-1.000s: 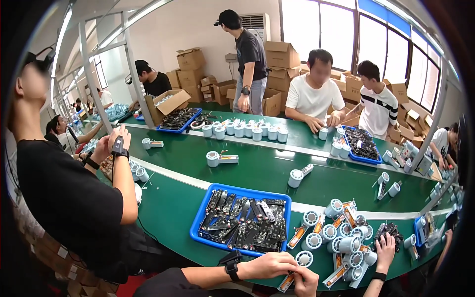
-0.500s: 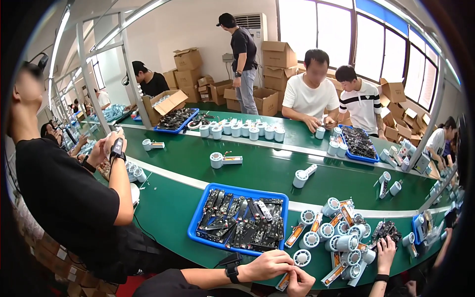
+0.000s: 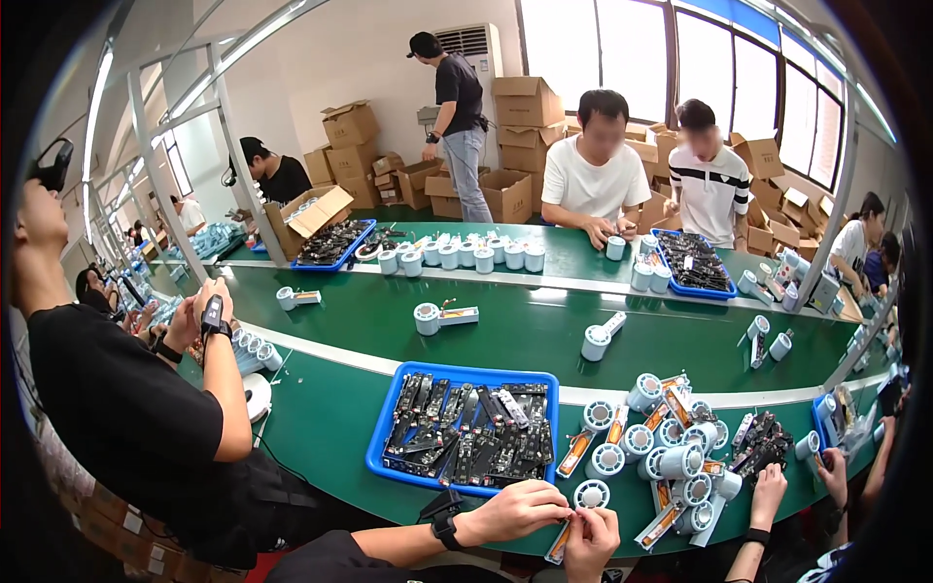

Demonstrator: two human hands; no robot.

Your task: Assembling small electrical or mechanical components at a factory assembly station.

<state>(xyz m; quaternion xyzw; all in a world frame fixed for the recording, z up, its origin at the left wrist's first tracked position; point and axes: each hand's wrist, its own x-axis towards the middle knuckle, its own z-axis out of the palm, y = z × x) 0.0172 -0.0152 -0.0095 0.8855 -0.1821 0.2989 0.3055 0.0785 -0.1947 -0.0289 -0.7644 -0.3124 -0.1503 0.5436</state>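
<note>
My left hand, with a black band on its wrist, reaches in from the lower left, its thumb and forefinger pinched. Close against it, my right hand pinches too, and the fingertips of both meet. What lies between them is too small to make out. Just behind the fingers is a light-blue fan unit with a round grille, its orange-lined handle partly covered by my hands. A blue tray full of black circuit-board modules stands beyond my left hand.
Many fan units are heaped to the right, beside a pile of black modules under another person's hand. Spaced fan units lie on the green conveyor. A worker stands at left; others sit across.
My hands stay pinched together, with small finger movements. The other person's hand at right has drawn back toward the near edge of the black modules. Fan units on the conveyor have shifted slightly rightward.
</note>
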